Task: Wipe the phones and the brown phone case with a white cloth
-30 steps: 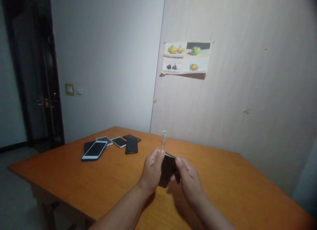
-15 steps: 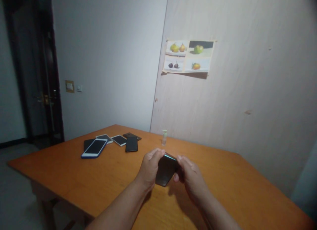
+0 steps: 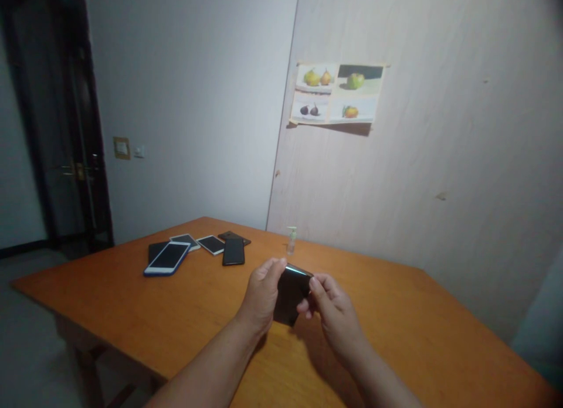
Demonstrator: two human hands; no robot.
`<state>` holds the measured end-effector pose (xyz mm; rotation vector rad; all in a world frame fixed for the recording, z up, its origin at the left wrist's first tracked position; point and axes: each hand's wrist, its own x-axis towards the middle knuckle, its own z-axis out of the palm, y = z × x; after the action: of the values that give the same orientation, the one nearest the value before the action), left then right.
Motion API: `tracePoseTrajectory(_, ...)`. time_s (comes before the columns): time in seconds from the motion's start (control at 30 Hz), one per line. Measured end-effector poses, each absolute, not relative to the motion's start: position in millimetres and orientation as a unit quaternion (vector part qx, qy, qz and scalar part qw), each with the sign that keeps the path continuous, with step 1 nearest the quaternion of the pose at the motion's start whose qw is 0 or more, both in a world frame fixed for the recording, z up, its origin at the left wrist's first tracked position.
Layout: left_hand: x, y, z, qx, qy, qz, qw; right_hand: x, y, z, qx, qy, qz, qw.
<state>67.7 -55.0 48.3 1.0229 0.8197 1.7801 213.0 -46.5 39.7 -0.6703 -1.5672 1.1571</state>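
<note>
The person's left hand (image 3: 259, 293) and right hand (image 3: 336, 305) grip opposite sides of a dark, flat slab (image 3: 287, 296), glossy-edged, tilted above the smooth wooden table (image 3: 396, 337). Beyond: a translucent pump bottle (image 3: 291, 244); leftward, thin rectangular phones (image 3: 169, 257).

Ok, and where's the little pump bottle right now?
In the head view, the pump bottle stands near the far edge of the table, right of the phones lying there and beyond the left hand.

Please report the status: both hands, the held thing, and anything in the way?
Grip: left hand and right hand both on dark phone. Phone held tilted above table. Nothing seen blocking hands: bottle stands beyond, other phones lie left.
</note>
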Motion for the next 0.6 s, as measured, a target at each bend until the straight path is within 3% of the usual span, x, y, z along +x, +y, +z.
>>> tracePoseTrajectory(0.37, 71.5, -58.7, 47.7, 0.419, 0.348, 0.723, 0.425, 218.5, -38.2, 37.3, -0.263, -0.679, 0.459, 0.509)
tracePoseTrajectory(0.6, 70.0, -57.9, 47.6, 0.401, 0.339, 0.734, 0.430, 218.4, -40.3, 40.2, -0.259, -0.615, 0.565, 0.485)
